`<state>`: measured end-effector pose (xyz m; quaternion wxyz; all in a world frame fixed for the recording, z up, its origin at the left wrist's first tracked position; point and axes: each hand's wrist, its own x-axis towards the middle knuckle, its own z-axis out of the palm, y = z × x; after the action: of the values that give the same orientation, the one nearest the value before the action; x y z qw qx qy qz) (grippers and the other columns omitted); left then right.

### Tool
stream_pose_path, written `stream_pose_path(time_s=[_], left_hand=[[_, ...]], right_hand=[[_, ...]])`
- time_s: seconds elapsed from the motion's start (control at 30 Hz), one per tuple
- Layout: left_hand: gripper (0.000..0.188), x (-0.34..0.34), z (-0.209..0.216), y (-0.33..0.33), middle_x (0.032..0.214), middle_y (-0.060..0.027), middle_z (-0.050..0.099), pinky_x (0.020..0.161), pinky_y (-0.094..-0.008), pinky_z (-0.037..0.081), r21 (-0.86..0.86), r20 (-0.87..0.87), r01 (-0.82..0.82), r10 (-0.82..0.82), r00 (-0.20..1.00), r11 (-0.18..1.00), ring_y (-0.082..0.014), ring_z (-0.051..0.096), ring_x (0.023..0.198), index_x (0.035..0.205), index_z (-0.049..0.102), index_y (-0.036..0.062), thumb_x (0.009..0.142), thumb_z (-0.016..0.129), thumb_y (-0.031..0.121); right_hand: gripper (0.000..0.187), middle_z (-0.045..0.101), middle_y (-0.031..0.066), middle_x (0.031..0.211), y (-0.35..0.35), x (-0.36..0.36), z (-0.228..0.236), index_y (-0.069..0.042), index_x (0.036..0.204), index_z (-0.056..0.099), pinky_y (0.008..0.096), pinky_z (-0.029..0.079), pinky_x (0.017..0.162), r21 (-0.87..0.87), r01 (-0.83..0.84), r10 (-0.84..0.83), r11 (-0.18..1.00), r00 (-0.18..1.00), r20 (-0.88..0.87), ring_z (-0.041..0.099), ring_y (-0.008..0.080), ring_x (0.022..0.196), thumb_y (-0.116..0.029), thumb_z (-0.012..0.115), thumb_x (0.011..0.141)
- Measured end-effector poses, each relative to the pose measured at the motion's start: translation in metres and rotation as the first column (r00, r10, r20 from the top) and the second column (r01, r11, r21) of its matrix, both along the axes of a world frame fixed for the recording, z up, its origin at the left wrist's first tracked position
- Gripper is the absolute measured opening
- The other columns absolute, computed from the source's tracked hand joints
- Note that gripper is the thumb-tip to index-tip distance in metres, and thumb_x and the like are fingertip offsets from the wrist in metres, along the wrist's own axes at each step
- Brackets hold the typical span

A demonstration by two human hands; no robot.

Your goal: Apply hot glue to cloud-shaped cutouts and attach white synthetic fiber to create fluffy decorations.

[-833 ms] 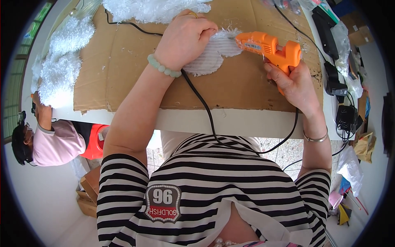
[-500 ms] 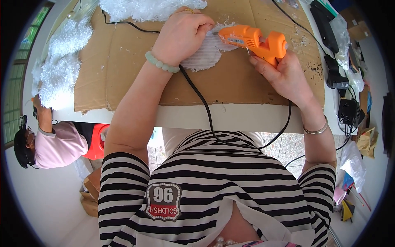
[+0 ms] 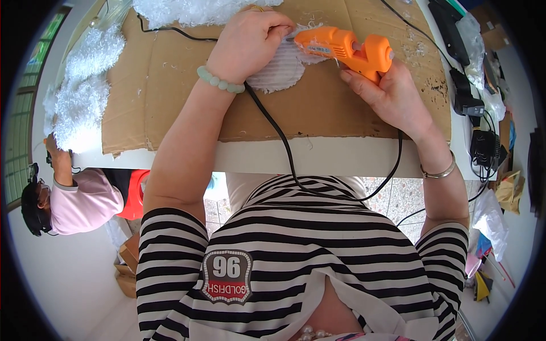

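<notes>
Glue gun [image 3: 344, 50], smooth orange shell, gripped by the right hand's [image 3: 395, 99] fingers, nozzle over a ribbed, fray-edged white fabric piece [image 3: 281, 71] lying on flat brown cardboard [image 3: 153, 85]. Left hand [image 3: 244, 48], fingers closed together at the fabric's edge; whether they pinch it, cannot tell. Shaggy white material [image 3: 94, 51], left.

Cardboard [image 3: 176, 79] on the tabletop [image 3: 341, 156], pretty much
Fabric piece [image 3: 278, 71] on it, glue gun [image 3: 341, 46] just right, fringe piles [image 3: 91, 85] left and behind, power adapter [image 3: 485, 149] far right.
</notes>
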<state>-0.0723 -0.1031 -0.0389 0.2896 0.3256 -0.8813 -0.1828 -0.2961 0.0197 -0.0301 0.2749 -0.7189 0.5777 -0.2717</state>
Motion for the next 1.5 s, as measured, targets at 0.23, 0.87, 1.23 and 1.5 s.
stream_pose_path(time_s=[0.23,0.87,1.23,1.5], left_hand=[[0.016,-0.001,-0.001,-0.002,0.091,-0.0113,0.068,0.074,-0.0321,0.049,0.031,0.005,0.008,-0.008,1.0,0.999,-0.0256,0.064,0.083,0.095,0.066,0.0002,0.086,0.057,0.01],[0.012,-0.003,-0.004,0.0,0.078,-0.0103,0.066,0.07,-0.0393,0.048,-0.098,-0.118,0.008,-0.019,0.993,0.995,-0.0308,0.06,0.074,0.08,0.067,0.005,0.08,0.056,0.009],[0.01,0.001,0.005,0.007,0.078,-0.0096,0.063,0.069,-0.0323,0.047,-0.116,-0.033,0.124,-0.129,0.991,0.985,-0.0263,0.056,0.075,0.086,0.066,0.003,0.078,0.06,0.006],[0.008,-0.005,0.014,0.022,0.07,-0.0035,0.06,0.084,-0.0371,0.043,-0.346,0.09,0.19,-0.169,0.982,0.919,-0.0233,0.056,0.08,0.071,0.068,0.0084,0.065,0.063,0.006]], right_hand=[[0.025,0.066,0.0065,0.093,0.0,0.003,0.001,0.003,0.107,0.057,0.025,0.048,0.076,-0.021,-0.015,0.016,1.0,1.0,0.02,0.06,0.0118,0.082,-0.008,0.065,0.086],[0.024,0.063,0.0032,0.084,0.004,-0.008,-0.003,0.003,0.105,0.057,0.0232,0.046,0.068,-0.056,-0.01,0.012,0.998,0.999,0.037,0.056,0.0096,0.073,-0.008,0.066,0.085],[0.024,0.062,0.0093,0.1,0.017,-0.034,0.022,0.001,0.108,0.057,0.0245,0.045,0.069,0.069,0.173,-0.184,0.982,0.836,0.517,0.055,0.0106,0.073,-0.01,0.059,0.086],[0.028,0.062,0.0078,0.097,0.011,-0.048,0.019,0.002,0.105,0.058,0.0255,0.043,0.071,0.07,0.188,-0.194,0.98,0.788,0.584,0.056,0.0099,0.074,-0.02,0.057,0.089]])
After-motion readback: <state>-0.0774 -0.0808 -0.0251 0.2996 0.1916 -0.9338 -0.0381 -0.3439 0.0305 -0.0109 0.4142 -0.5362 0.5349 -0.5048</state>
